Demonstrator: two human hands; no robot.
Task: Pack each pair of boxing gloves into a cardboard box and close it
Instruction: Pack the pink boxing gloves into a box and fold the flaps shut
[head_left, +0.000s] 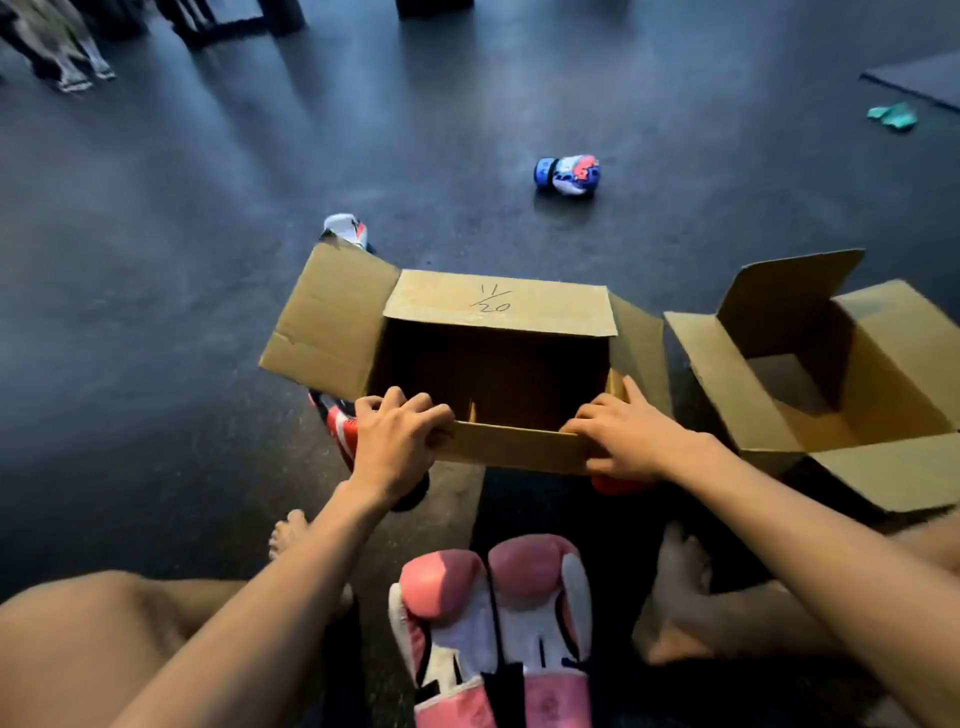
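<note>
Setup step, it seems: left hand (400, 441) and right hand (628, 441) curl fingers over the near flap of the box (498, 304), holding it down. The pink gloves (493, 613) wait near it, on the person's side. Next, probably: release, lift them in. The second box (727, 384) sits close right; a red glove (343, 428) hugs the left corner.

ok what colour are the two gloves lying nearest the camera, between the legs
The pair of gloves is pink and white, clearest in the head view.
</note>
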